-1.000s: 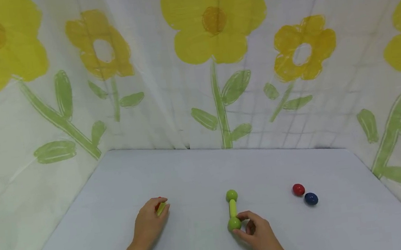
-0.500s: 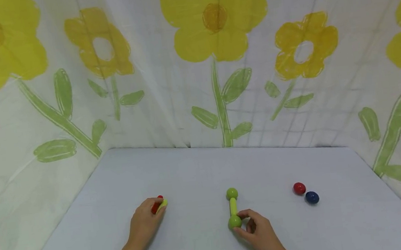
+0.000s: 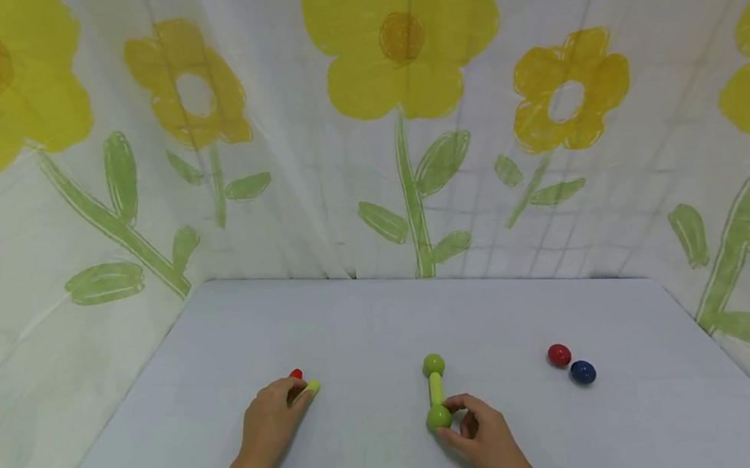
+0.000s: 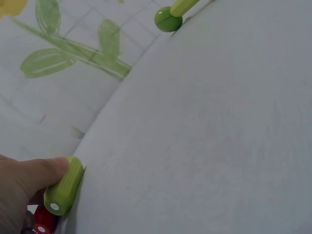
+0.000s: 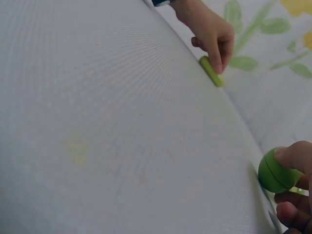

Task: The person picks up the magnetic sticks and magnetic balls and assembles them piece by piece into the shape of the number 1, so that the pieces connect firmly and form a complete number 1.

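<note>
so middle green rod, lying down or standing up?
Lying down: the green rod runs along the table from far ball to near ball, which the right hand pinches.

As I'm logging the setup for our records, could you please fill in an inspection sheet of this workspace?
Surface: white tabletop, visible parts flat.
Job's things: near green ball and far green ball joined by a connecting rod; loose yellow-green rod; red rod beside it.
Clutter: red ball and blue ball, close together toward the right, neither touched by a hand.
Grippers: left hand holds the loose yellow-green rod, whether also the red rod is unclear; right hand pinches the near green ball.
Cables: nothing seen.
Surroundings: white sheet with yellow flowers behind.
</note>
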A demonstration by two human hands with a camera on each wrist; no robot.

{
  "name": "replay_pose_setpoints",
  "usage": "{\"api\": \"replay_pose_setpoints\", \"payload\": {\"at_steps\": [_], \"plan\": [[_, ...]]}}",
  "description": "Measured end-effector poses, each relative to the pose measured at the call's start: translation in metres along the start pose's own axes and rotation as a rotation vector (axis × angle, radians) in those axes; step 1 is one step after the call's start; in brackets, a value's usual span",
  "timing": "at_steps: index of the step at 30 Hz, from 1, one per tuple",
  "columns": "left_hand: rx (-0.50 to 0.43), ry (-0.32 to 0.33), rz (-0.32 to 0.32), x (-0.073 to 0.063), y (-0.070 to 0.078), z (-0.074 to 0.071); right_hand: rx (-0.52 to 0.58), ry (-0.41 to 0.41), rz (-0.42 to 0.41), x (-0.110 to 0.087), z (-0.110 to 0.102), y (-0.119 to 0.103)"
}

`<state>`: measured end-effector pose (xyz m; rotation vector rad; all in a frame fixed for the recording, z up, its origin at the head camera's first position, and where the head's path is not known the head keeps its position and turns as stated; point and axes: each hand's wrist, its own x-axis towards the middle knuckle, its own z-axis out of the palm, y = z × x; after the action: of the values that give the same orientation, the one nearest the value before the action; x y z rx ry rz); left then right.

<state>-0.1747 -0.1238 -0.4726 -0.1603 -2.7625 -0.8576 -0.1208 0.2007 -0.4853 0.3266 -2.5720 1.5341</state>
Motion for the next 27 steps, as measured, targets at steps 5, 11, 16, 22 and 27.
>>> {"api": "replay_pose_setpoints", "payload": {"at_steps": [5,11,16,22,27], "plan": [[0.035,-0.024,0.021,0.0,0.003,-0.003,0.011,-0.002,0.01,-0.001,0.0,0.001],[0.06,-0.07,0.032,0.0,0.008,-0.005,0.026,0.009,0.011,-0.001,0.0,0.001],[0.065,-0.077,0.027,-0.001,0.007,-0.002,0.034,-0.001,0.031,-0.001,0.0,0.0],[0.037,-0.063,0.005,-0.001,0.006,0.002,0.052,-0.015,0.079,0.002,-0.001,-0.002],[-0.11,-0.06,-0.039,0.0,0.01,0.007,0.052,-0.023,0.101,0.004,-0.002,-0.004]]}}
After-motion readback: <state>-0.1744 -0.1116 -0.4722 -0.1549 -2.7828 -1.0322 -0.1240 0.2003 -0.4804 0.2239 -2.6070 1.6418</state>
